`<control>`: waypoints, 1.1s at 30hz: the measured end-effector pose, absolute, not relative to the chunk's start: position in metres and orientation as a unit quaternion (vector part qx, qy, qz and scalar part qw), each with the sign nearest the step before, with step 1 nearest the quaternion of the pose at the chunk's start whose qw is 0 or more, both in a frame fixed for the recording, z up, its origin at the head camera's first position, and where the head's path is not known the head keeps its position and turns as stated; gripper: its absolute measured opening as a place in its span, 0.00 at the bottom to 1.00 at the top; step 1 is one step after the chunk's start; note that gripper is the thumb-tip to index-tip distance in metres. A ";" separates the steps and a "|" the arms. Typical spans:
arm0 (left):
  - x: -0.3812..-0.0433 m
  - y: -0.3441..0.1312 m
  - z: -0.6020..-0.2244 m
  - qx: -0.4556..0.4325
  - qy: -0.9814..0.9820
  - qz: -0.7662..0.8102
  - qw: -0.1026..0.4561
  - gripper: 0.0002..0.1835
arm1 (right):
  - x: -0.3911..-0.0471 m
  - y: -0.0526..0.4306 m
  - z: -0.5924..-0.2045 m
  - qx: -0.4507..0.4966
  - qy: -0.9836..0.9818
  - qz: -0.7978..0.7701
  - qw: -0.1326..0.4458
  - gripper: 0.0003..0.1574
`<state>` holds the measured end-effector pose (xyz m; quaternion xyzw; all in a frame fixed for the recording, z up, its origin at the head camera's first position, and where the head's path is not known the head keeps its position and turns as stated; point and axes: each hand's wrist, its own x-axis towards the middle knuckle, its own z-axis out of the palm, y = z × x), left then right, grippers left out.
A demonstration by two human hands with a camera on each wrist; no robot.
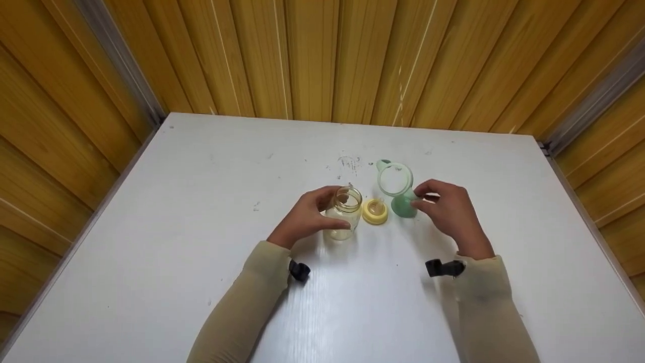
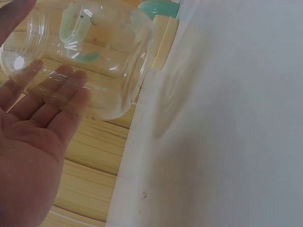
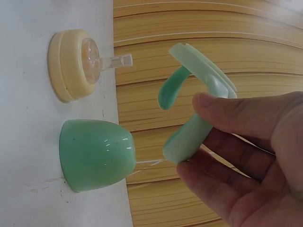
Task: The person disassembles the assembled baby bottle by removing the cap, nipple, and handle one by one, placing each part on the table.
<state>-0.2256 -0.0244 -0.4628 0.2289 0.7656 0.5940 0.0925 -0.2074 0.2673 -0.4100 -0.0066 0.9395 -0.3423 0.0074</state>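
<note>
My left hand (image 1: 308, 214) holds a clear, yellowish baby bottle (image 1: 343, 222), thumb on the near side and fingers behind. Its mouth is uncovered, and the left wrist view shows the fingers (image 2: 71, 92) through the clear wall. My right hand (image 1: 446, 209) pinches one grip of a pale green bottle handle ring (image 3: 189, 135) between thumb and fingers, above the table. Below the ring, a green dome-shaped cap (image 3: 97, 153) stands on the table. A yellow collar with a clear nipple (image 1: 375, 212) sits between bottle and cap, nipple upward.
The white table (image 1: 191, 212) carries these parts near its middle, with small dark marks on its surface. Wood-patterned panels (image 1: 312, 60) rise behind and at both sides. A black wrist camera (image 1: 300, 271) is strapped at the left sleeve, another black camera (image 1: 434, 267) at the right.
</note>
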 end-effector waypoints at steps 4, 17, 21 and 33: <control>-0.230 -0.025 -0.469 0.240 0.759 0.598 0.090 0.38 | -0.208 0.267 -0.410 -0.002 0.940 -0.342 0.011 0.14; -0.226 -0.025 -0.464 0.240 0.755 0.604 0.091 0.37 | -0.210 0.270 -0.411 -0.013 0.948 -0.318 0.000 0.12; -0.220 -0.024 -0.452 0.241 0.753 0.605 0.092 0.37 | -0.211 0.272 -0.411 -0.021 0.949 -0.315 -0.006 0.11; -0.229 -0.025 -0.470 0.249 0.759 0.596 0.087 0.38 | -0.209 0.276 -0.416 -0.016 0.948 -0.318 0.018 0.12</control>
